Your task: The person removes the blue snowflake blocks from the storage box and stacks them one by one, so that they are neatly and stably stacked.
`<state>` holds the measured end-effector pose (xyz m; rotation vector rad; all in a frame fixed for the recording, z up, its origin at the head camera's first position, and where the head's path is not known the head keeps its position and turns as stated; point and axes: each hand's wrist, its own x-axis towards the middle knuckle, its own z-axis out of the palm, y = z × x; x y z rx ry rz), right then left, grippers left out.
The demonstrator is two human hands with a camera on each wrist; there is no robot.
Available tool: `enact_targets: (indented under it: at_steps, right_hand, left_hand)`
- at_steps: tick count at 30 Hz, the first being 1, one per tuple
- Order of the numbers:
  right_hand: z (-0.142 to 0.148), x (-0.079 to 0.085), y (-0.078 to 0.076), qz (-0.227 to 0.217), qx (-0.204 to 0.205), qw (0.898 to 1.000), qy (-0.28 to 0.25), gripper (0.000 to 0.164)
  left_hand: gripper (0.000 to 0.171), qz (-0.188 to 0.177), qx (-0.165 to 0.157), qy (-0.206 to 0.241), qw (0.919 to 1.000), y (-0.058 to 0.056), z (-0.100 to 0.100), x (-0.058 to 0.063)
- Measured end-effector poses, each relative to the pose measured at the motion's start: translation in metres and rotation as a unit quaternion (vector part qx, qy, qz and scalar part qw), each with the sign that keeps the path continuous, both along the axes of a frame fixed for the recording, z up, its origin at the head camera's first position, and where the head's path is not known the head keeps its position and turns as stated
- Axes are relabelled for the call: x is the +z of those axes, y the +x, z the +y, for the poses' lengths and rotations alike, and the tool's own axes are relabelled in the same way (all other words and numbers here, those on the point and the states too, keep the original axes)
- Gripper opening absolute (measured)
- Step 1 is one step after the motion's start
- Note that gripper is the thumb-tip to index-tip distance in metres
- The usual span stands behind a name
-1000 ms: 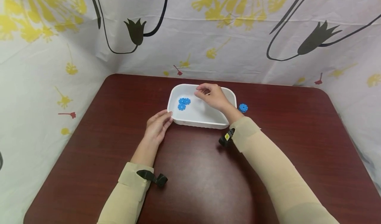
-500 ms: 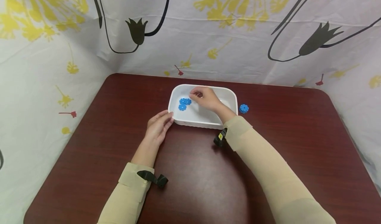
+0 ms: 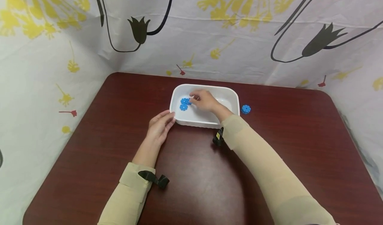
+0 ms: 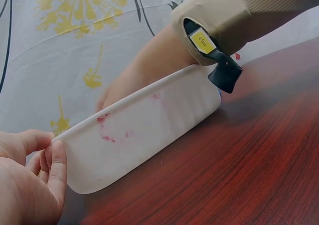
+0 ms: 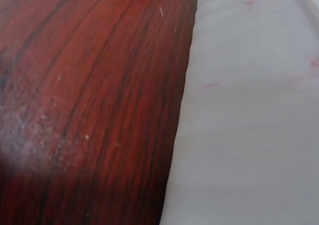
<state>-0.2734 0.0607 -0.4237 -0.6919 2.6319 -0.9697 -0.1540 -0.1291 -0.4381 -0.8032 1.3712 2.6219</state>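
A white plastic tray (image 3: 197, 123) stands toward the back of the table. My left hand (image 3: 159, 128) grips its near left corner; in the left wrist view the thumb is at the rim and the fingers lie against the outer wall. Several blue notched discs (image 3: 184, 107) lie together in the tray's left part. My right hand (image 3: 204, 100) is inside the tray, its bent thumb and index finger beside the rightmost disc of that group, with a gap between their tips. The tray's wall hides those fingertips in the left wrist view. Only wall and table show in the right wrist view.
Outside the tray, just to its right, more blue notched discs (image 3: 246, 109) lie in a small pile on the dark red wooden table (image 3: 299, 135). A white patterned cloth (image 3: 239, 65) hangs behind the table and along its sides.
My right hand has moved left and a little down inside the tray, from its middle to the blue discs. The left hand keeps its place at the tray's corner.
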Motion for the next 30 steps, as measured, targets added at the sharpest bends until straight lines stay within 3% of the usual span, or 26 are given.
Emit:
enact_targets:
  at_steps: [4,10,17,26,30]
  right_hand:
    - [0.0,-0.004,-0.003,-0.002,0.009,1.0,0.01,0.037]
    - [-0.001,-0.012,-0.006,0.032,0.03,0.998,0.04,0.041]
    - [-0.001,-0.013,-0.002,0.051,0.055,0.994,0.077,0.036]
    - [-0.002,-0.013,-0.001,0.051,0.054,0.993,0.087,0.044]
    - [-0.003,-0.015,-0.002,0.051,0.059,0.993,0.09,0.035]
  left_hand:
    - [0.024,0.0,-0.001,-0.002,1.0,0.0,-0.001,0.001]
    - [0.021,-0.002,0.001,0.0,1.0,0.0,-0.001,0.0]
    - [0.019,0.002,0.002,0.001,1.0,0.0,0.0,-0.001]
    - [0.02,0.0,0.0,0.0,1.0,0.001,0.0,0.0]
    - [0.021,-0.003,0.0,-0.002,1.0,0.001,0.0,0.0]
